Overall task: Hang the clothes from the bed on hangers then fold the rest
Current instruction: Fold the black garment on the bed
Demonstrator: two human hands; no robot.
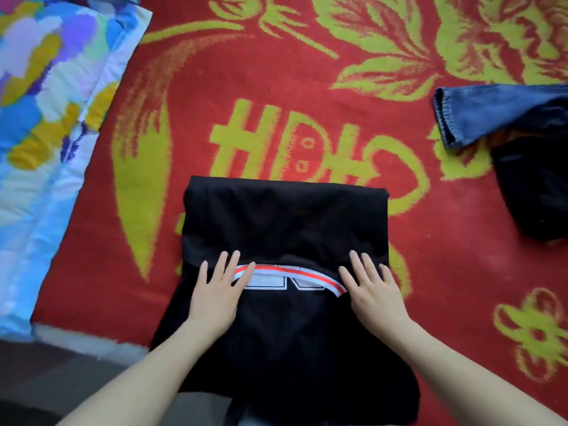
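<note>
A black garment [282, 216] is laid out on a red blanket [430, 272] patterned in yellow-green, and it is taken here as the landmark. Its far part is doubled back toward the person, so that a straight fold forms its far edge. A curved band of red and white stripes [289, 276] is exposed across its middle, just below the doubled layer. The near part of the garment is carried past the near edge of the blanket.

Both bare hands are laid flat on the garment. The left grip [215, 290] is released: its fingers [229, 262] are held straight and spread, pressed on the cloth at the left end of the striped band, with the fingertips reaching the edge of the doubled layer. The right grip [373, 290] is likewise released, its straight fingers pressed at the right end of the band. Nothing is grasped by either; the garment lies under both palms, and the band is spanned between them.

To the right of the garment, well apart from it, a pair of blue jeans [491, 112] is seen, with one hemmed leg end turned toward the garment. A dark cloth [534, 192] is partly covered by the jeans. To the left of the garment, beyond a strip of bare blanket, a quilt [46, 118] printed in blue, purple, yellow and white is spread.
</note>
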